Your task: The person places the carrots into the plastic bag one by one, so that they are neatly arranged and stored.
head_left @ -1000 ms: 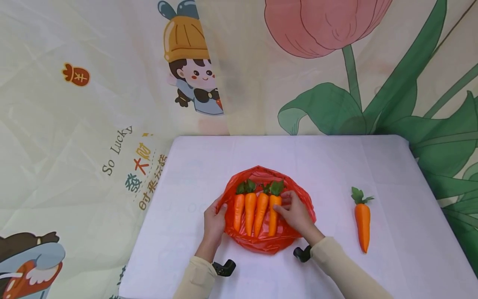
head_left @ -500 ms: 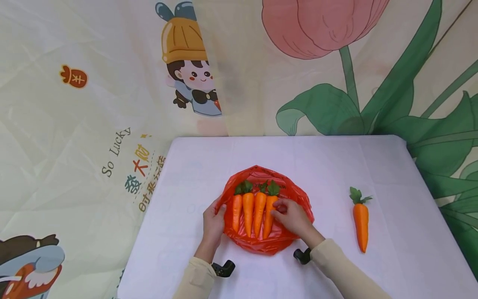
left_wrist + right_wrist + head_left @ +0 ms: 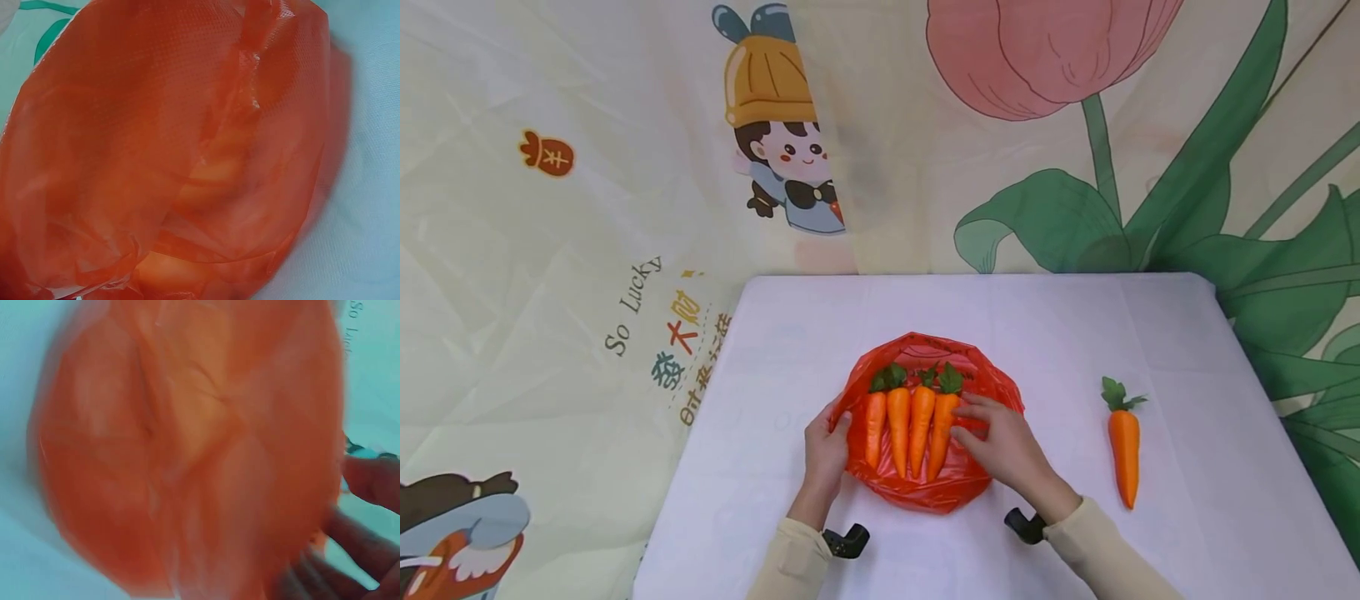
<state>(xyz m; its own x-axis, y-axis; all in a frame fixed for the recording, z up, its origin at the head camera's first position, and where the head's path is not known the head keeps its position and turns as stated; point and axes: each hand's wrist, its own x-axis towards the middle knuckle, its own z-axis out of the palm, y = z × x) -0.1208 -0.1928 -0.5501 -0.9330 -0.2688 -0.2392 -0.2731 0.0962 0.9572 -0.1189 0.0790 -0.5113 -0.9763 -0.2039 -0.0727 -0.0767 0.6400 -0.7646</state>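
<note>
A red plastic bag (image 3: pixel 925 497) lies opened wide on the white table, with several orange carrots side by side in it, their green leafy tops pointing away from me. My left hand (image 3: pixel 824 450) grips the bag's left rim between thumb and fingers. Over the bag's right side, my right hand (image 3: pixel 1011 446) has its fingers parted, the tips beside the rightmost carrot (image 3: pixel 943 433) and nothing pinched between them. In the left wrist view the red bag (image 3: pixel 156 125) fills most of the picture and hides the left hand. The right wrist view shows blurred fingers (image 3: pixel 369 550) at the bag's edge.
One more carrot (image 3: pixel 1124 454) lies on the table (image 3: pixel 1195 375) to the right of the bag. Behind the table hangs a printed cloth (image 3: pixel 895 150) with a large flower and cartoon figures. Black wrist cameras (image 3: pixel 847 542) sit below the hands.
My right hand has come off the rightmost carrot and drawn slightly right, its fingers spreading. That carrot now leans closer to the others. My left hand keeps its hold on the bag's rim.
</note>
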